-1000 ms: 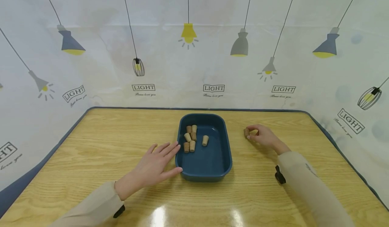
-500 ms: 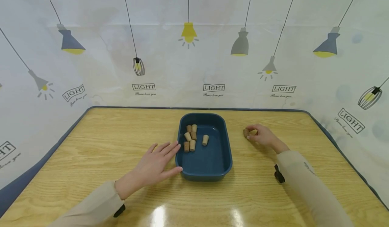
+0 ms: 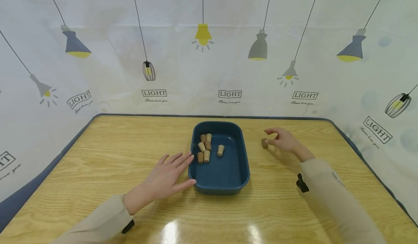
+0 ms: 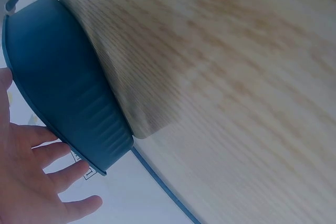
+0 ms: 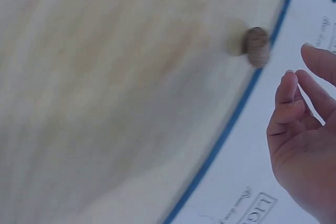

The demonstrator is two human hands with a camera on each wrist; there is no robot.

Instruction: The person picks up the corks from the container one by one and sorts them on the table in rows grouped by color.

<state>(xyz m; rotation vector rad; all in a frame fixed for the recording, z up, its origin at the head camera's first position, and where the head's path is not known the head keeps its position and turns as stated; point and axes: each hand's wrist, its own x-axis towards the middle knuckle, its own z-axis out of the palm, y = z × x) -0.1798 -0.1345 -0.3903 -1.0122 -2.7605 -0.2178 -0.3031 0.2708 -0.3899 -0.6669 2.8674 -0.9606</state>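
Observation:
A brown cork stopper (image 3: 264, 143) stands on the wooden table, right of the blue tray (image 3: 225, 177). My right hand (image 3: 286, 142) is just beside it, thumb and index finger spread apart. In the right wrist view a gap separates the hand (image 5: 307, 145) from the cork (image 5: 257, 48). My left hand (image 3: 164, 178) has its fingers extended, with the tips and thumb at the tray's left rim. From the left wrist, the fingers (image 4: 50, 153) lie along the rim of the tray (image 4: 63, 77). Inside the tray, several light and dark corks cluster at the left; one light cork (image 3: 220, 150) lies apart.
The wooden table (image 3: 107, 153) extends on both sides of the tray. Behind it rises a white backdrop (image 3: 176, 55) printed with hanging lamps, and a dark blue edge (image 3: 147, 116) runs along the table's far side.
My right hand held the cork between thumb and fingers earlier; now it has let go, with the index finger lifted away. The cork stays on the table. The left hand has not moved.

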